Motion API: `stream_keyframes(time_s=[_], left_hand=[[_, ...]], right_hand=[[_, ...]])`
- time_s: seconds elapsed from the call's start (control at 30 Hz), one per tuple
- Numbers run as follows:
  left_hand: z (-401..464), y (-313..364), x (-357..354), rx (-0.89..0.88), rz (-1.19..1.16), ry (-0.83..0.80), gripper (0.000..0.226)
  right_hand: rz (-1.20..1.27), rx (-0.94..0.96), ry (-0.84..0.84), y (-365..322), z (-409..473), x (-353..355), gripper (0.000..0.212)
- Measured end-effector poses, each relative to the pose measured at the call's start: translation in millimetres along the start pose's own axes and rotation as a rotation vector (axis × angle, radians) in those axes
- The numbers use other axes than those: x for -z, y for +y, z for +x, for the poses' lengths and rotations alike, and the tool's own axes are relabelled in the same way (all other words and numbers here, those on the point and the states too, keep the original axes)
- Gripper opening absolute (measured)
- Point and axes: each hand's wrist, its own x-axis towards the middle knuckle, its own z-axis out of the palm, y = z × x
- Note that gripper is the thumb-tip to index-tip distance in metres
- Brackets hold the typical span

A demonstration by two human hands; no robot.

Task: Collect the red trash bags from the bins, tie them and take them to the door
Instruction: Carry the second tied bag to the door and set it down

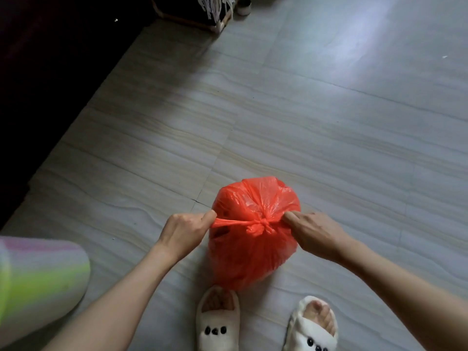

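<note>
A full red trash bag (253, 239) stands on the tiled floor just in front of my feet. Its top is gathered into a knot near the middle. My left hand (186, 230) pinches one stretched strand of the bag's top and holds it out to the left. My right hand (312, 234) grips the other end on the right side of the knot. Both strands are drawn taut in opposite directions.
A pale bin with green and pink tints (38, 279) lies at the lower left. Dark furniture (50, 72) fills the upper left. A frame with white fringe (215, 11) and a small cup (244, 6) sit at the top. My white slippers (217, 323) stand below the bag.
</note>
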Motion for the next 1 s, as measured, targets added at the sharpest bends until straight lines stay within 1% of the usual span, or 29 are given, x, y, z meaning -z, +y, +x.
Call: stream_keyframes(time_s=[0.03,0.07,0.1,0.13,0.2,0.23,0.27,0.3,0.33,0.37,0.4,0.47,0.5,0.57,0.6,0.7,0.8,0.9,0.97,1.0], left_hand=[[4,4,15,-0.007,-0.005,-0.027,0.014],[9,8,35,-0.015,-0.024,-0.057,0.009],[20,12,66,-0.018,-0.058,-0.126,0.006],[27,16,90,0.012,-0.092,-0.215,0.017],[45,23,141,0.103,-0.177,-0.506,0.053],[55,27,166,0.153,-0.252,-0.626,0.069],[65,32,187,0.192,-0.314,-0.691,0.08],[80,38,214,0.211,-0.359,-0.676,0.085],[99,45,249,0.226,-0.403,-0.632,0.087],[112,49,269,0.256,-0.447,-0.581,0.085],[141,59,307,0.284,-0.465,-0.528,0.08],[174,71,351,0.363,-0.487,-0.411,0.067],[202,84,387,0.378,-0.475,-0.358,0.06],[242,101,436,0.407,-0.446,-0.3,0.05],[257,107,450,0.419,-0.458,-0.291,0.047],[317,128,490,0.409,-0.503,-0.269,0.041],[372,144,514,0.351,-0.548,-0.234,0.037],[454,155,523,0.277,-0.561,-0.224,0.035],[499,160,527,0.243,-0.575,-0.232,0.035],[543,166,528,0.185,-0.58,-0.23,0.036]], right_hand=[[0.063,-0.056,-0.026,-6,-6,2,0.023],[0.161,-0.109,-0.043,-13,-13,10,0.015],[0.253,-0.178,-0.069,-22,-21,30,0.012],[0.346,-0.249,-0.085,-33,-29,50,0.012],[0.502,-0.394,-0.05,-46,-45,94,0.012],[0.562,-0.462,-0.025,-47,-52,119,0.012],[0.591,-0.513,-0.021,-49,-60,138,0.012],[0.613,-0.548,-0.01,-48,-70,164,0.012],[0.626,-0.583,-0.015,-48,-84,198,0.012],[0.64,-0.596,-0.014,-47,-91,215,0.013],[0.65,-0.647,-0.007,-40,-106,257,0.015],[0.673,-0.704,0.015,-35,-121,303,0.019],[0.68,-0.756,0.026,-24,-138,344,0.02],[0.712,-0.815,0.028,-9,-161,403,0.021],[0.727,-0.835,0.028,-4,-168,426,0.022],[0.812,-0.925,0.116,29,-187,491,0.03],[1.053,-0.986,0.252,63,-196,541,0.033],[1.22,-1.068,0.375,123,-198,591,0.033],[1.29,-1.106,0.394,155,-199,615,0.032],[1.316,-1.136,0.441,189,-198,634,0.032]])
